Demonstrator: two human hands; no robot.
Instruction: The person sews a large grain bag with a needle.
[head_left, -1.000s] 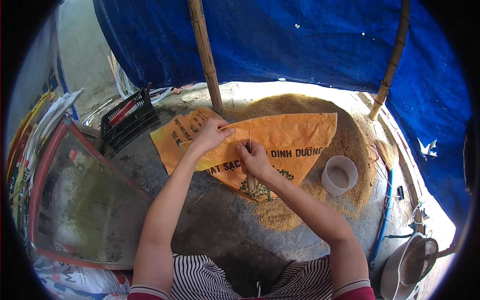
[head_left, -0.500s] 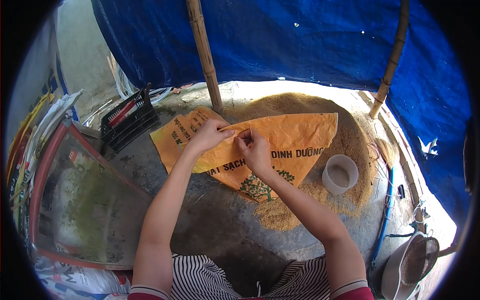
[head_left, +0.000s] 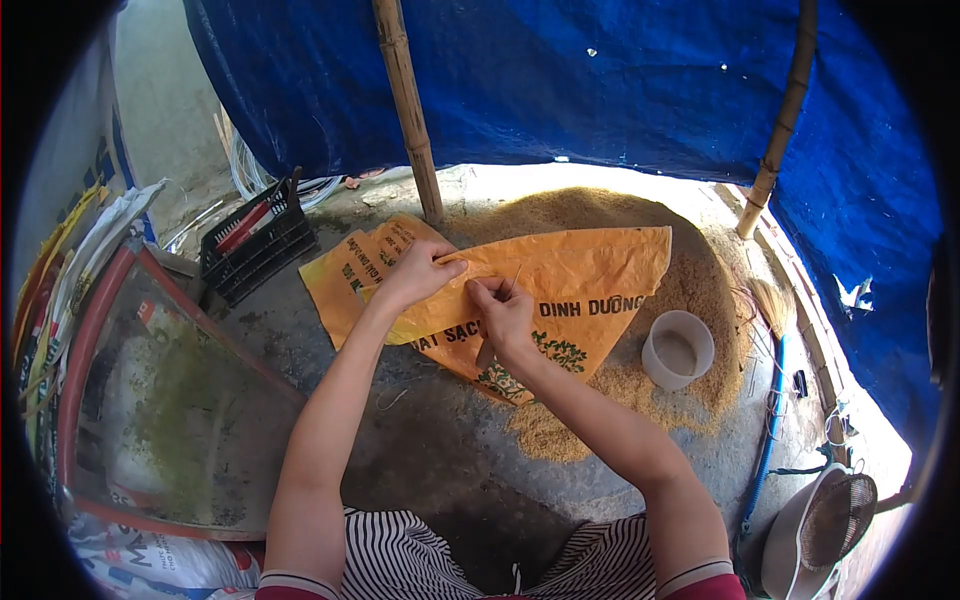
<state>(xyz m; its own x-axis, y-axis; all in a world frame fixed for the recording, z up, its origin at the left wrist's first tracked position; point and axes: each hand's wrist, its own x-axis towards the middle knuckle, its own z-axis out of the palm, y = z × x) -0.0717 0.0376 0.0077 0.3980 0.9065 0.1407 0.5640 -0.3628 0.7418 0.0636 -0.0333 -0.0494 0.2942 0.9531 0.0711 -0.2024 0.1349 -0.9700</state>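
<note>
An orange woven sack (head_left: 590,262) with black lettering and a printed green tree is spread in front of me. My left hand (head_left: 415,275) is closed on its upper edge, thumb and fingers pinching a fold. Close beside it, my right hand (head_left: 505,314) is over the sack's printed face, its fingers closed round a thin tool. A slim tip shows above those fingers, and a brownish end (head_left: 485,355) sticks out below the palm. The rest of this tool is hidden by the hand.
Behind the sack lies a heap of yellowish grain or husks (head_left: 700,290) with a white tub (head_left: 679,350) on it. A black crate (head_left: 258,240) and a red-framed mesh screen (head_left: 185,420) stand left. At right are a broom (head_left: 775,350) and a basin with a sieve (head_left: 835,530).
My right hand has moved slightly down and away from the left hand, and more of the thin tool shows. The left hand keeps its pinch on the sack.
</note>
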